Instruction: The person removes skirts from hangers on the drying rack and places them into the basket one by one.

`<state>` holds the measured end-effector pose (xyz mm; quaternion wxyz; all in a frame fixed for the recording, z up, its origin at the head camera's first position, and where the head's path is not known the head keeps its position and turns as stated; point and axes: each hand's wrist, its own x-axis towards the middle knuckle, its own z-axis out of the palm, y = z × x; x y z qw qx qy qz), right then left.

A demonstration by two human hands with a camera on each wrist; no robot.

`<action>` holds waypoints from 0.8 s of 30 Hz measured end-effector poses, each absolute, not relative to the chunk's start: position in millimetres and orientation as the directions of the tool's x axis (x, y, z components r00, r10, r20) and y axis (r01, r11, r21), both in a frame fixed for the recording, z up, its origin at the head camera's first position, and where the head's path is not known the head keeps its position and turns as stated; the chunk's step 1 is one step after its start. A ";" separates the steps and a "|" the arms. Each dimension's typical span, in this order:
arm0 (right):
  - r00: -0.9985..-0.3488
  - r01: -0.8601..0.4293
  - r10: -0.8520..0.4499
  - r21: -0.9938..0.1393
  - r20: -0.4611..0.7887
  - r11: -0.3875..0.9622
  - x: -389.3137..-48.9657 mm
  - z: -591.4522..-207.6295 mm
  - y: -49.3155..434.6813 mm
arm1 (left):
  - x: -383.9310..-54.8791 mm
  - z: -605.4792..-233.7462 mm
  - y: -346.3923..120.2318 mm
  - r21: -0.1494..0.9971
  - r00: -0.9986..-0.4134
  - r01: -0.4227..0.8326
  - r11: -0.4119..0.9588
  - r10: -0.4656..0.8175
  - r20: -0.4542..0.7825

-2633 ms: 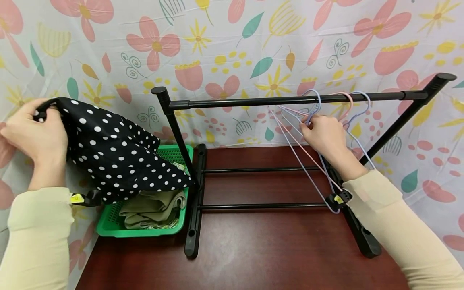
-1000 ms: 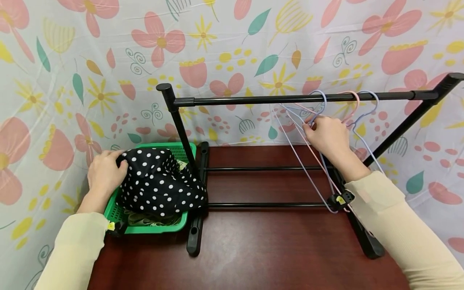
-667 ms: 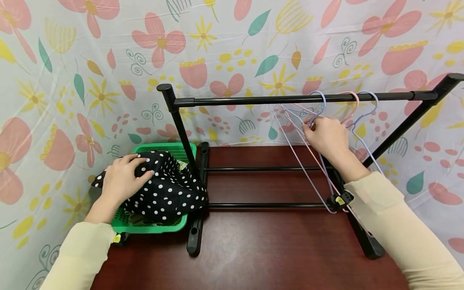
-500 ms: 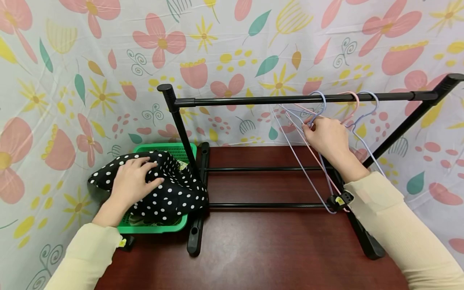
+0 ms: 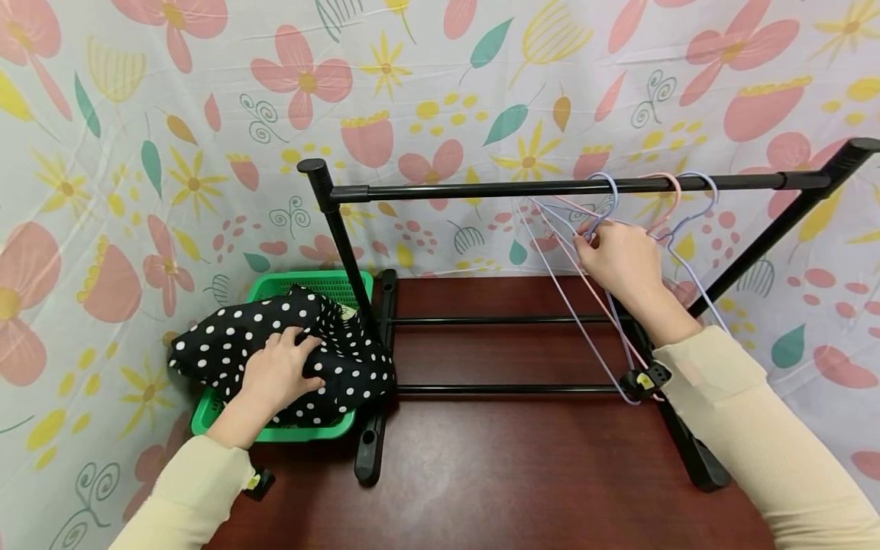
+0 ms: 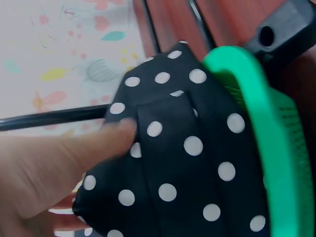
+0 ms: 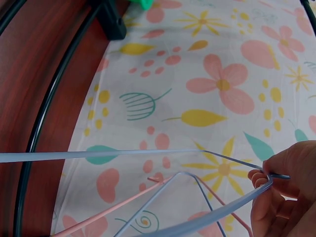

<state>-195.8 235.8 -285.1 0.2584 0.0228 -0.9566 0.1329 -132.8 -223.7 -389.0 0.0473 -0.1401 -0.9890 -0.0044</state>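
A black cloth with white polka dots [image 5: 227, 344] lies bunched over the green basket [image 5: 302, 436], its far left end jutting past the rim. My left hand [image 5: 278, 372] rests on top of it with fingers spread. In the left wrist view the thumb lies against a flat strip of the cloth [image 6: 168, 168]. My right hand [image 5: 622, 256] pinches a lavender wire hanger [image 5: 614, 191] just below its hook, which is still over the bar. In the right wrist view fingers and thumb close round the hanger's wire [image 7: 217, 214]. What lies under the cloth is mostly hidden.
A black rack with a top bar [image 5: 447, 190] and two lower rails [image 5: 495, 390] stands on the dark red table [image 5: 495, 473]. A pink hanger [image 5: 665, 191] and another lavender hanger [image 5: 711, 195] hang right of my right hand. Behind is a floral curtain [image 5: 440, 92].
The polka-dot cloth was lowered from my raised left hand into the basket and let go. My left hand then slid right and nearer across it. My right hand keeps its hold on the hanger.
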 end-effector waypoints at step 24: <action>-0.860 -0.124 0.015 -0.238 0.510 0.963 -196.7 -285.5 234.8 | -171.7 -428.1 -250.8 0.299 -0.981 -0.123 0.946 -0.161 0.107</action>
